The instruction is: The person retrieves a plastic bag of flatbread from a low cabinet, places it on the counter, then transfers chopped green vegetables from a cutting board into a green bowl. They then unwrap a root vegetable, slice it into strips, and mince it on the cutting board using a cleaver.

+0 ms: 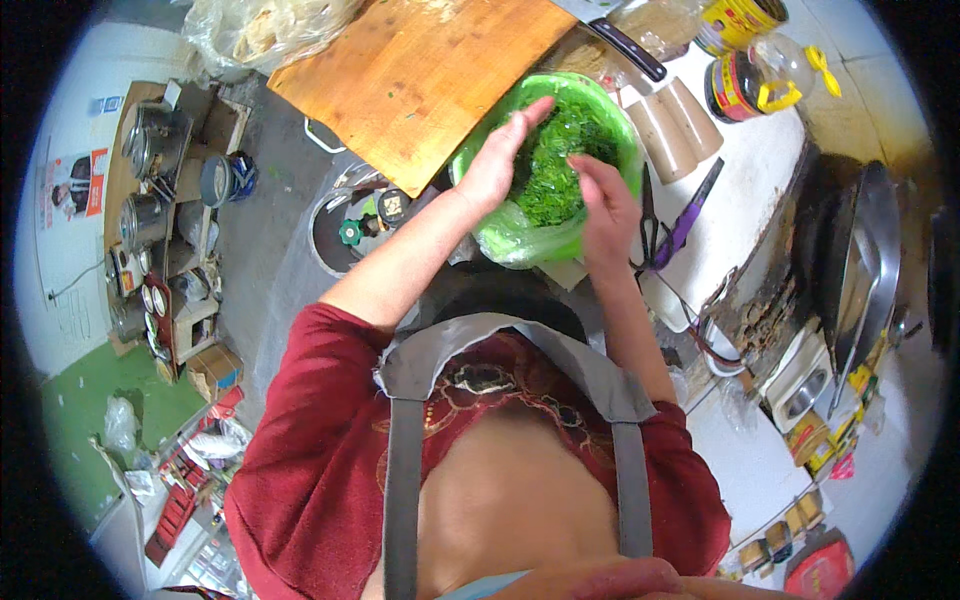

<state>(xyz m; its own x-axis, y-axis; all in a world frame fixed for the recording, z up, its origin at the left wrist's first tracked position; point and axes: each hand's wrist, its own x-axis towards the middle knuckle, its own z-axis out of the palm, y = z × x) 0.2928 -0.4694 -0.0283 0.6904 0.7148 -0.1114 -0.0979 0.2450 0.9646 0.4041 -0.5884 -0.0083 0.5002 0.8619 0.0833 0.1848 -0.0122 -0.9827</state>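
Note:
A light-green plastic basin (624, 127) stands in front of me, full of finely chopped leafy greens (559, 169). Clear plastic film (517, 240) lies along its near inner side. My left hand (501, 154) reaches over the basin's left side, palm turned inward and fingers stretched out toward the far rim. On the opposite side my right hand (609, 206) is over the rim, its fingers loosely bent and their tips at the greens. Neither hand shows anything held in it. The undersides of the fingers are partly hidden.
A wooden cutting board (427, 82) adjoins the basin's upper left. To the right are a cleaver with a dark handle (628, 49), brown cylinders (671, 127), black scissors (649, 217), a purple-handled tool (682, 225) and a bottle of dark liquid (739, 84). A gas cylinder valve (351, 232) sits lower left.

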